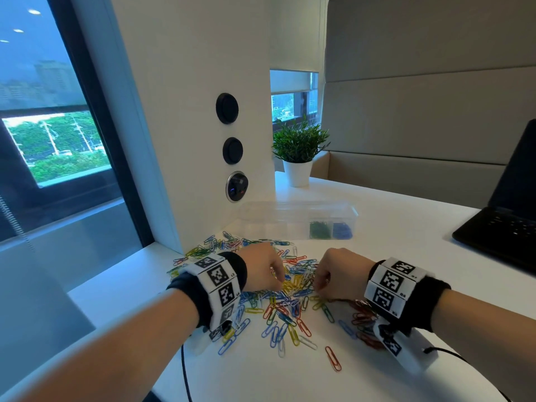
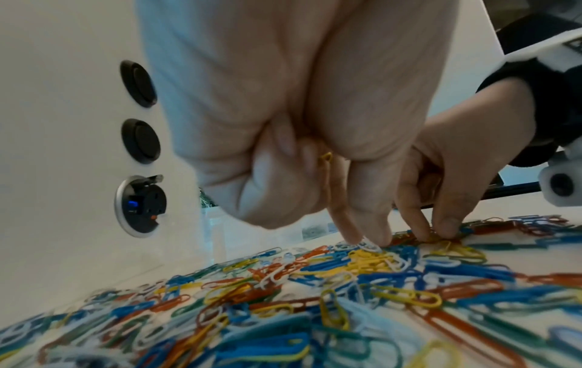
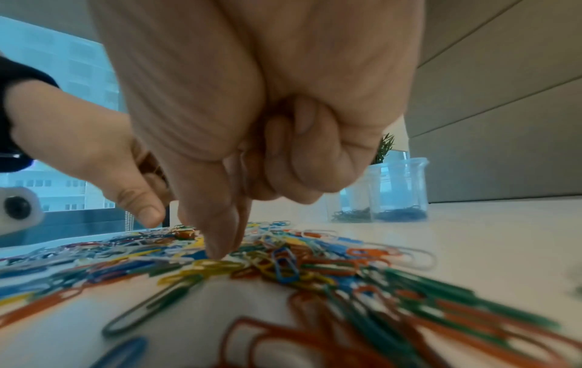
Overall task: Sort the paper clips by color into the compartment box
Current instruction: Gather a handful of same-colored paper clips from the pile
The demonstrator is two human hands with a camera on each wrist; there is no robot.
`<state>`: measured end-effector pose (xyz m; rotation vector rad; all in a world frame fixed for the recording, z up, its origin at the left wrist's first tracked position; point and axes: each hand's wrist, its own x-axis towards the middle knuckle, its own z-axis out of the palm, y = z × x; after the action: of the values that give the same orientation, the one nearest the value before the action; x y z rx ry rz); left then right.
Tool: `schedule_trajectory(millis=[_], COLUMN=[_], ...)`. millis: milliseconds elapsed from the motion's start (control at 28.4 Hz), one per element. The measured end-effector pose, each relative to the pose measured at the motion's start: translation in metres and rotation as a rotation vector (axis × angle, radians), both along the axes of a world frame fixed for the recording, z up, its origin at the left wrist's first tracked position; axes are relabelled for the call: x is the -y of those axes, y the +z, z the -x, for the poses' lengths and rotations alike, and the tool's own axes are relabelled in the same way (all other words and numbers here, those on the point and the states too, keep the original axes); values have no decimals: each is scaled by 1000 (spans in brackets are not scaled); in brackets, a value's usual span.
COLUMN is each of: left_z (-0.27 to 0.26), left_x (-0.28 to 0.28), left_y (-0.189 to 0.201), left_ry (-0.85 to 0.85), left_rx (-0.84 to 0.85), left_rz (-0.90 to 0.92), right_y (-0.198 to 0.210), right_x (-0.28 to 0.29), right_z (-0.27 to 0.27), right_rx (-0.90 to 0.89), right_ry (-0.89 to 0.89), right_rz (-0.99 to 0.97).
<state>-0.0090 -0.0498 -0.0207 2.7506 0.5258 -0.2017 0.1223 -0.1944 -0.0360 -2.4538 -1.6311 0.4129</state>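
Under both hands (fingertips down): paper clips, compartment box beyond.

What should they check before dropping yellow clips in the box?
1. Yellow clip held: ok. The left hand holds a yellow wire paper clip in its curled fingers while two fingertips touch the pile of mixed coloured paper clips.
2. Right hand's grip: cannot tell; its fingertips are in the pile, nothing plainly pinched.
3. Clear plastic compartment box within reach: ok, behind the pile.
4. Free compartment: ok. Only the green clips and blue clips fill compartments at the right end.
5. Box lid open: cannot tell.
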Motion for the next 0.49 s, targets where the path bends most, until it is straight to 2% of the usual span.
schedule_trajectory(millis=[247, 352, 493], left_z=[-28, -31, -32], left_x=[9, 5, 3], left_y=[-9, -9, -7], left_ry=[-45, -65, -123], left_rx=[-62, -51, -128], left_rz=[-95, -108, -165], right_y=[2, 1, 0], right_x=[11, 11, 7], right_z=[-4, -6, -8], right_rx=[25, 38, 34], right_ry=[93, 101, 100], right_rz=[63, 63, 82])
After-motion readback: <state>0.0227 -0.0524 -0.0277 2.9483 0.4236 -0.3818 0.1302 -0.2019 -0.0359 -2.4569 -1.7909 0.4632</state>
